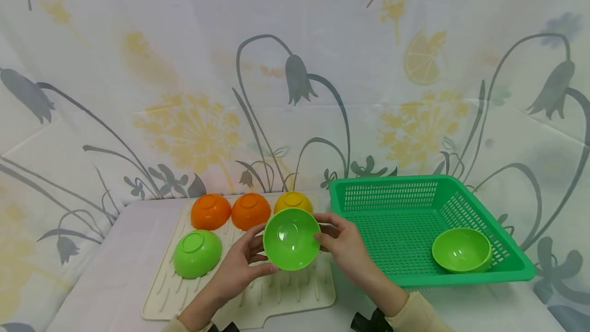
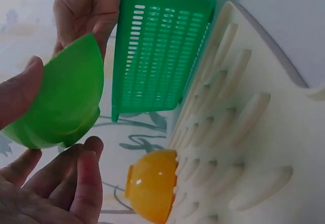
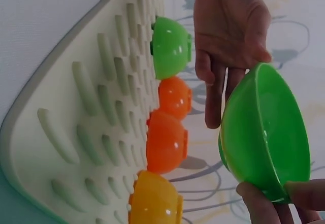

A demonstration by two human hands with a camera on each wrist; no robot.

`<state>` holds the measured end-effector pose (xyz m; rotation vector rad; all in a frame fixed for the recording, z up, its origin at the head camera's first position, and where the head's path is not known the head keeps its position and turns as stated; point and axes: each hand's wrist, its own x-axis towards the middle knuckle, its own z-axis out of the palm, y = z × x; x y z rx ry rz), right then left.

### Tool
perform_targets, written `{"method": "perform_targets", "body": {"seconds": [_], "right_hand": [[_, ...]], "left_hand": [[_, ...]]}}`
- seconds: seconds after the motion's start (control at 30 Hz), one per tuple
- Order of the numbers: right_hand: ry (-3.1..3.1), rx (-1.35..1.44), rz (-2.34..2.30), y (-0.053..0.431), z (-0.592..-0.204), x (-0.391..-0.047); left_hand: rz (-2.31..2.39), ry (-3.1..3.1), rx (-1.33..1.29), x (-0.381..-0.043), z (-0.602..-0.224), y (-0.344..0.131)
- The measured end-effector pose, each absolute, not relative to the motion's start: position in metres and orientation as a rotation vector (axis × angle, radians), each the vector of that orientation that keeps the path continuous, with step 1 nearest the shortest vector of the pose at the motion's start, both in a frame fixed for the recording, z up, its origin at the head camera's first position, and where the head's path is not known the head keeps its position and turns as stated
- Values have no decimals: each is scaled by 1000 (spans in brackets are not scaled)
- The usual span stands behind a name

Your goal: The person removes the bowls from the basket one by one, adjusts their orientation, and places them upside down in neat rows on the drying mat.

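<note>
Both hands hold a green bowl (image 1: 291, 240) above the drying mat, its inside turned toward the head camera. My left hand (image 1: 239, 263) has it at the left side, thumb at the rim and fingers behind. On the right, my right hand (image 1: 343, 245) pinches the rim between thumb and fingers. In the left wrist view the held bowl (image 2: 68, 94) is seen from the side, its foot toward the left fingers. The right wrist view shows the bowl (image 3: 264, 132) tilted, with the right fingertips at its lower edge.
On the cream drying mat (image 1: 299, 291) sit upside-down bowls: another green bowl (image 1: 197, 254), an orange bowl (image 1: 210, 211), a second orange bowl (image 1: 251, 211) and a yellow bowl (image 1: 293, 201). A green basket (image 1: 392, 193) stands at right with a green bowl (image 1: 462, 250) inside. Behind hangs a patterned curtain (image 1: 295, 132).
</note>
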<state>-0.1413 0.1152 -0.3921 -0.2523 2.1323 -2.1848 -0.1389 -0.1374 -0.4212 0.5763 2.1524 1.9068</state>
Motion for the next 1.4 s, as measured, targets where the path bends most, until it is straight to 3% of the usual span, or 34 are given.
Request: {"method": "perform_targets", "body": {"seconds": [0.3,0.63,1.4], "right_hand": [[2131,-266,-2216,115,-393,-143],[2260,-283,-2026,115,-387,-139],[2186,-290,-1940,120,-385,-143]], "left_hand": [[1999,2005,636,-140,-422,-139],[1865,2308,766,-138,-418,-145],[1311,2945,1348,-134,-409,-142]]}}
